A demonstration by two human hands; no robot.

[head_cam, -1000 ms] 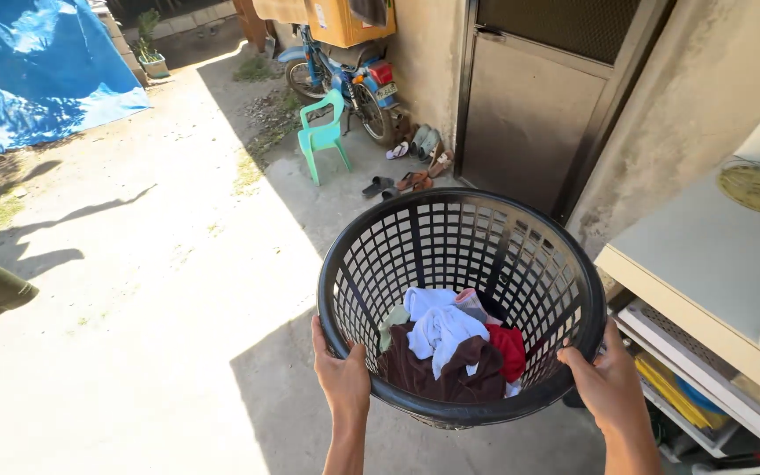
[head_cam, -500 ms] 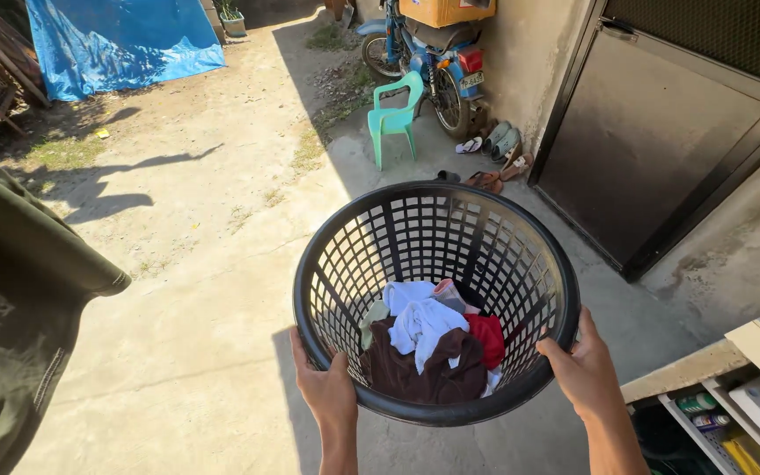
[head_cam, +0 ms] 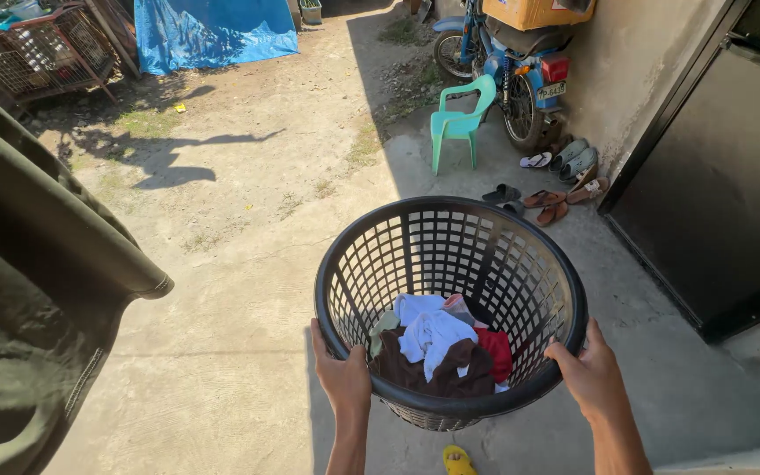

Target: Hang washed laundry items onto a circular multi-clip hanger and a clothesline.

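Both my hands grip a round black laundry basket point(head_cam: 450, 255) by its near rim, held out in front of me above the concrete ground point(head_cam: 222, 352). My left hand point(head_cam: 342, 376) is clenched on the rim at the lower left, fingers curled over the edge. My right hand point(head_cam: 589, 374) is clenched on the rim at the lower right, thumb on the inside. The basket has slotted walls and tilts a little toward me, so I see inside.

In the bottom lies a small pile of clothes point(head_cam: 437, 352): a white piece on top, a brown one under it, a red one at the right, something pale green at the left. The pile fills only the bottom.

Left of me hangs a dark olive cloth point(head_cam: 37, 317), close to the camera and apart from the basket. Beyond the basket stands a green plastic chair point(head_cam: 461, 123), and behind it a motorbike point(head_cam: 512, 62) parked by the wall. Sandals and shoes point(head_cam: 556, 176) lie scattered near a dark door point(head_cam: 714, 193) at the right. A blue tarp point(head_cam: 204, 31) is at the far end of the yard, with a wire cage point(head_cam: 37, 57) left of it. A yellow slipper point(head_cam: 457, 459) shows at the bottom edge, below the basket.
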